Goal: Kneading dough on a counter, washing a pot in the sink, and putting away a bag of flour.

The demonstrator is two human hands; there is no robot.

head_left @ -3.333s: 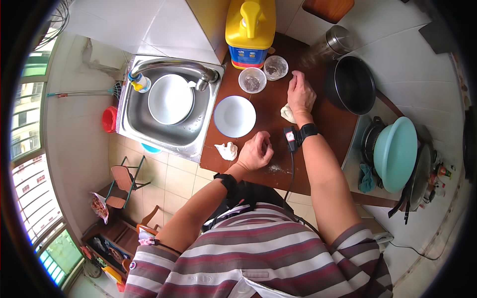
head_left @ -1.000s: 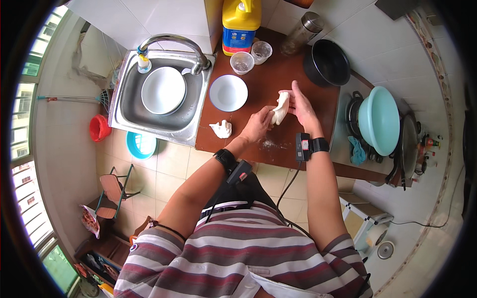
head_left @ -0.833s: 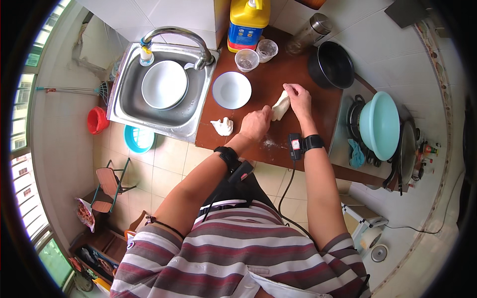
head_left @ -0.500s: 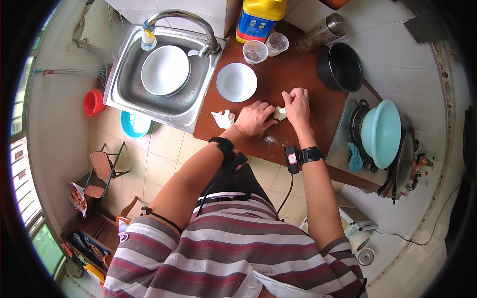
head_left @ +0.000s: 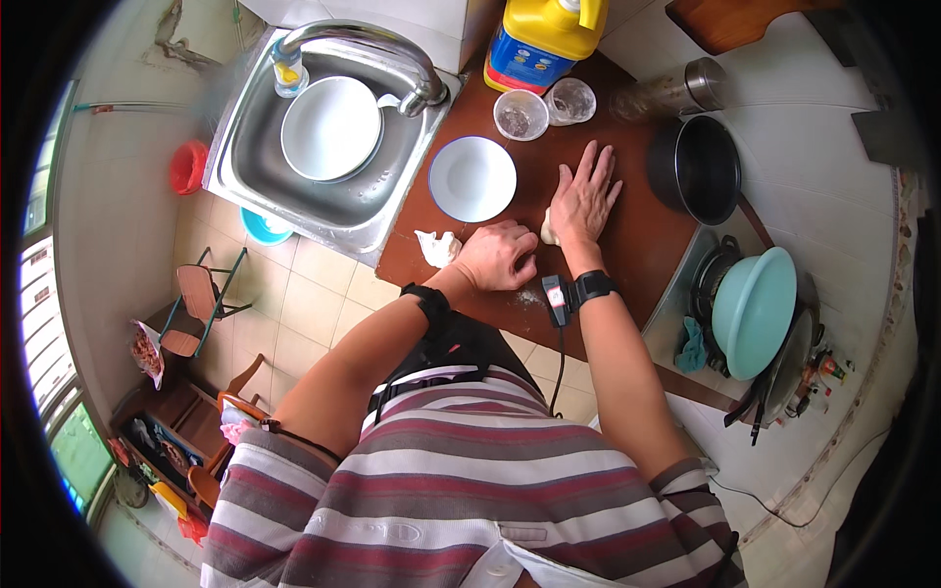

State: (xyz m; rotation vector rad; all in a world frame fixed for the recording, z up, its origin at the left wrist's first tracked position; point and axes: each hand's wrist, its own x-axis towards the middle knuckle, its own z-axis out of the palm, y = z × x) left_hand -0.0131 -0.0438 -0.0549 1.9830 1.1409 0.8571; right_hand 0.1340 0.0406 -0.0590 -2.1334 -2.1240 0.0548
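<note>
On the brown countertop (head_left: 637, 245), my right hand (head_left: 581, 196) lies over a pale dough piece (head_left: 549, 228) with its fingers stretched out; the palm covers most of that piece. Just left of it, my left hand (head_left: 495, 257) rests with curled fingers, and whatever may be inside them is hidden. A second lump of dough (head_left: 437, 247) sits beside its knuckles toward the sink. Above the left hand stands a white bowl with a blue rim (head_left: 472, 179). A dusting of white flour (head_left: 529, 296) shows near the front edge.
Left are a steel sink (head_left: 233, 176) with stacked dishes (head_left: 328, 122) and a faucet (head_left: 363, 37). Behind are a yellow jug (head_left: 539, 44), two plastic cups (head_left: 520, 115) and a steel canister (head_left: 701, 86). Right are a black pot (head_left: 691, 169) and turquoise basin (head_left: 750, 314) over a stove.
Both hands were on the stretched dough. Since then my right hand has opened flat over it, now a smaller piece, and my left hand has drawn slightly away, fingers curled.
</note>
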